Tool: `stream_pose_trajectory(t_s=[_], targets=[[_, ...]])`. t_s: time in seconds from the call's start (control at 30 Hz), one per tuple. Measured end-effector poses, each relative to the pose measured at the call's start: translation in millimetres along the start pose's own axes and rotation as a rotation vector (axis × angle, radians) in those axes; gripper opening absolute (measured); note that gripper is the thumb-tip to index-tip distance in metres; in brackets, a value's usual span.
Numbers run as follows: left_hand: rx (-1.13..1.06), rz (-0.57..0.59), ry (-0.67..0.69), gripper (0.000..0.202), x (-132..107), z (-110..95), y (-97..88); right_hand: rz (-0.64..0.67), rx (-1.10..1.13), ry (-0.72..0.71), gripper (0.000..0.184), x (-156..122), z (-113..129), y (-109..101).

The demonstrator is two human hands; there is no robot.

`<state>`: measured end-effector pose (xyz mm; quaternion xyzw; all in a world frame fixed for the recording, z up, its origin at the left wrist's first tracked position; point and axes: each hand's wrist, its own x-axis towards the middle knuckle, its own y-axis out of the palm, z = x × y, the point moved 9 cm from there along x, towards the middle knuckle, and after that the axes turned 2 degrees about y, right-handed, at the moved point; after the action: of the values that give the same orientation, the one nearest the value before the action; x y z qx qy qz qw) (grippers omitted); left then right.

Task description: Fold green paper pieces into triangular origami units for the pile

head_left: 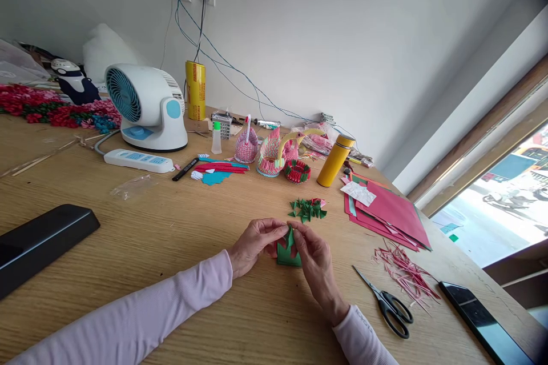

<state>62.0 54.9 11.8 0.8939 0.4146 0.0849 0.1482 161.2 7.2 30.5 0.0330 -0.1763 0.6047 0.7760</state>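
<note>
Between both hands is a small piece of folded green paper [290, 236], pinched at its top. My left hand [257, 242] grips it from the left with thumb and fingertips. On the other side my right hand [314, 253] holds it, fingers bent together. Just below lies a stack of green paper [289, 258] on the table, with a bit of red showing beside it by the left fingers. Beyond the hands sits a small pile of green folded paper triangles [307, 211] with a pink one among them.
Scissors [387, 302], red paper strips [402, 271] and a phone [479, 319] lie at right. Coloured sheets [394, 213] and a yellow flask [336, 160] are behind. Folded-paper swans [270, 153], a glue bottle [216, 139] and a fan [148, 105] stand farther back.
</note>
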Motion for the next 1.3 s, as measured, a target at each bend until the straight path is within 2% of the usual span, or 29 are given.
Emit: stream_pose_trajectory(t_s=[0.13, 0.27, 0.4, 0.63, 0.73, 0.8, 0.93, 1.03, 1.13, 1.3], targets=[[-0.136, 0.075, -0.1, 0.027, 0.0, 8.9, 1.2, 0.016, 0.043, -0.029, 0.028, -1.5, 5.5, -0.2], [-0.181, 0.092, -0.135, 0.026, 1.3, 13.2, 0.5, 0.038, 0.016, -0.049, 0.028, -2.2, 6.4, -0.7], [-0.111, 0.062, -0.069, 0.029, 2.2, 10.0, 0.2, 0.034, -0.056, -0.071, 0.028, -2.4, 9.3, -2.0], [0.12, -0.042, 0.147, 0.029, -0.4, -8.3, 0.5, 0.006, -0.186, -0.173, 0.028, -4.3, 16.7, -0.2], [0.155, -0.066, 0.162, 0.029, -1.1, -10.2, 0.5, 0.007, -0.206, -0.189, 0.029, -4.0, 15.0, 0.4], [0.136, -0.043, 0.136, 0.03, -0.5, -6.9, 2.8, 0.005, -0.207, -0.176, 0.029, -3.2, 12.5, -0.1], [0.086, 0.074, 0.042, 0.033, 0.0, 5.1, 12.2, -0.05, -0.251, -0.176, 0.028, -2.8, 12.0, -5.4], [0.086, 0.108, 0.032, 0.032, -0.8, 6.9, 14.1, -0.07, -0.298, -0.202, 0.028, -3.7, 13.6, -6.8], [0.138, 0.085, 0.076, 0.032, -1.1, 1.9, 11.3, -0.063, -0.308, -0.176, 0.029, -3.1, 9.7, -6.4], [0.24, 0.078, 0.124, 0.034, 0.3, -0.7, 10.0, -0.038, -0.222, -0.037, 0.026, -0.6, -3.7, -5.5]])
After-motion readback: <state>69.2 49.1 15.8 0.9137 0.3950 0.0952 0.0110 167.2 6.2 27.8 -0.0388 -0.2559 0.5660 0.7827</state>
